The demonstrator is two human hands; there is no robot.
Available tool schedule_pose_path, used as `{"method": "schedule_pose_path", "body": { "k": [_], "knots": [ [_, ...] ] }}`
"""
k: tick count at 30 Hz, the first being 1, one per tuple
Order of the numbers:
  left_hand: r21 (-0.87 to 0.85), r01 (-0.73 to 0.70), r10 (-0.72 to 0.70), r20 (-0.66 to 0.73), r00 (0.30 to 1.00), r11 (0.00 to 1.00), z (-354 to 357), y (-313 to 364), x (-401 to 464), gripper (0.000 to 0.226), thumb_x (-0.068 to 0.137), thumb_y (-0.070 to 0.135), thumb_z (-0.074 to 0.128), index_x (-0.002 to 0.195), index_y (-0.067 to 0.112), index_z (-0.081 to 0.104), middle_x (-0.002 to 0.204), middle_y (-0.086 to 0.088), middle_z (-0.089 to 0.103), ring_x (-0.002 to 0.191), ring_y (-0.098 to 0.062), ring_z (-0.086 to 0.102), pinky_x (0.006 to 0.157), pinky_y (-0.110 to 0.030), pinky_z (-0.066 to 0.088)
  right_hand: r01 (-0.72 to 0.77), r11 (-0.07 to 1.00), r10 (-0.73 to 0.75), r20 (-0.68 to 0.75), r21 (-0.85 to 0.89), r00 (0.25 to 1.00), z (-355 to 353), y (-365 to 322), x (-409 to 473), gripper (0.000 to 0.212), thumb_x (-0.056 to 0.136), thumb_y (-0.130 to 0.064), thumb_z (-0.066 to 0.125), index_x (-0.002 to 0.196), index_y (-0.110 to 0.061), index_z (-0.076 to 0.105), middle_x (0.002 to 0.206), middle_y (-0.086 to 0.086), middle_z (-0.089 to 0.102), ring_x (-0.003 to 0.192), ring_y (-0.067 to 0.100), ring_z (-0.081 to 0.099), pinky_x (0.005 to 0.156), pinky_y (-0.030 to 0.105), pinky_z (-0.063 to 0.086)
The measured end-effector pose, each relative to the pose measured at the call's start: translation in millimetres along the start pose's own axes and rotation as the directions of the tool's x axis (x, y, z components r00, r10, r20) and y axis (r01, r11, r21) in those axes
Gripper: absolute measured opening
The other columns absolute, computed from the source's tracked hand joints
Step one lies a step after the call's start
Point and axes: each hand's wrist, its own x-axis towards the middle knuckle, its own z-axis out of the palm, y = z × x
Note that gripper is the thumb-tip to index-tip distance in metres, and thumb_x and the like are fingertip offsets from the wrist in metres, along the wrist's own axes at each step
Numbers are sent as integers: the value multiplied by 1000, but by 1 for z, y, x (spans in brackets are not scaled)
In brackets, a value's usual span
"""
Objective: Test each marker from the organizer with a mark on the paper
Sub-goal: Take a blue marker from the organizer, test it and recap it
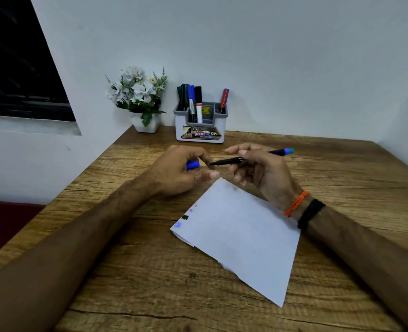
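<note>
My right hand (258,171) holds a thin black marker (231,160) with a blue end, its uncapped tip pointing left toward my left hand. My left hand (179,171) curls round the blue cap (193,165), just beside the tip. Both hands hover over the far corner of a white paper (241,231) lying on the wooden table. Several small colour marks (185,217) run along the paper's left edge. The grey-and-white organizer (200,133) stands at the back by the wall, with several markers (195,101) upright on its left side and one red-and-blue pen (224,99) on its right.
A white pot of artificial flowers (140,97) stands left of the organizer in the table's back corner. The table's left edge (73,185) runs diagonally beside a wall with a dark window. Bare wood (150,271) lies in front of the paper.
</note>
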Motion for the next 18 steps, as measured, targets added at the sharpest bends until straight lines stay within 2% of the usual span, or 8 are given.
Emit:
{"method": "schedule_pose_path", "body": {
  "k": [4, 8, 11, 14, 18],
  "knots": [
    [-13, 84, -84, 35, 996, 996, -6, -7, -2, 12, 82, 44, 70, 88, 34, 69, 80, 9, 66, 74, -9, 59, 66, -27, 44, -92, 995, 90, 72, 25, 993, 0, 0, -1, 36, 78, -21, 48, 96, -2, 72, 75, 14, 72, 57, 16, 66, 51, 21, 49],
    [-28, 106, -104, 57, 993, 994, -5, -11, -2, 5, 82, 44, 70, 85, 40, 68, 85, 5, 70, 80, -15, 63, 74, -39, 55, -22, 998, 28, 92, -63, 995, 5, 3, -5, 14, 80, -17, 66, 87, -5, 70, 70, 9, 66, 55, 14, 63, 48, 21, 49],
    [-42, 87, -84, 75, 994, 995, -4, -10, -1, 12, 81, 44, 71, 90, 36, 72, 88, 4, 71, 84, -16, 65, 79, -42, 55, 2, 992, 11, 96, -129, 995, 9, 3, -9, 4, 85, -7, 65, 85, -6, 69, 67, 7, 65, 54, 15, 63, 47, 22, 48],
    [-51, 80, -74, 112, 991, 995, -3, -9, -2, 11, 82, 41, 72, 92, 36, 72, 88, 9, 71, 83, -9, 64, 80, -39, 54, -27, 990, 42, 107, -138, 993, 12, 2, -12, 21, 93, 3, 51, 89, -1, 71, 67, 6, 70, 55, 16, 67, 46, 22, 49],
    [-47, 48, -42, 136, 990, 998, -1, -8, -2, 13, 84, 29, 73, 96, 32, 74, 91, 16, 72, 87, 0, 63, 83, -35, 53, -47, 987, 67, 126, -152, 990, 15, 7, -14, 17, 89, -4, 57, 89, 0, 73, 67, 11, 68, 55, 19, 66, 47, 23, 50]
  ]
}}
